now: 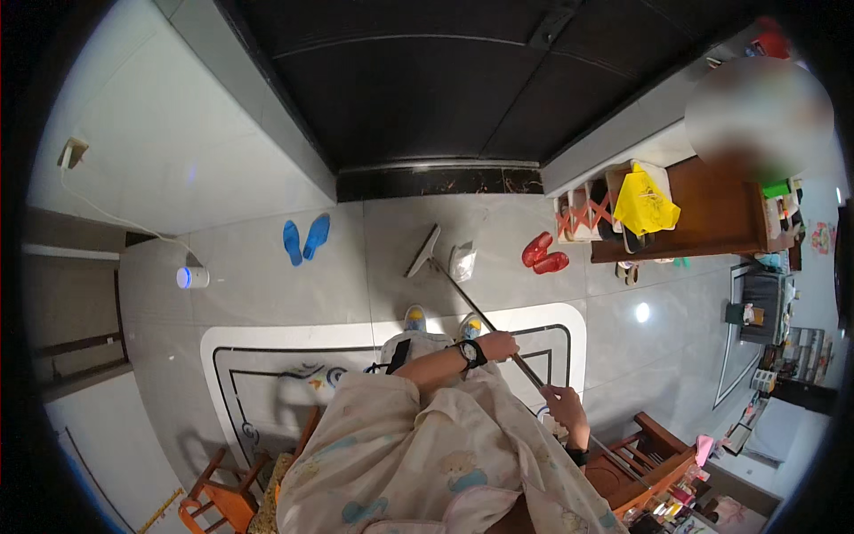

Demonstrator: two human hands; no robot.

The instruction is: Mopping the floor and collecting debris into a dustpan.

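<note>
My left hand, with a wristwatch above it, is closed around the dark handle of a floor squeegee or broom. Further up the same handle, my right hand grips it too, a black band on its wrist. The pole slants across the grey tiles to a wide, flat head resting on the floor in front of my shoes. Just right of the head lies a crumpled, clear and silvery plastic packet; a small gap separates them.
Blue slippers lie left, red clogs right, before a black door. A shoe rack and brown cabinet stand at right. A white cylindrical device sits at left. Wooden chairs are near me.
</note>
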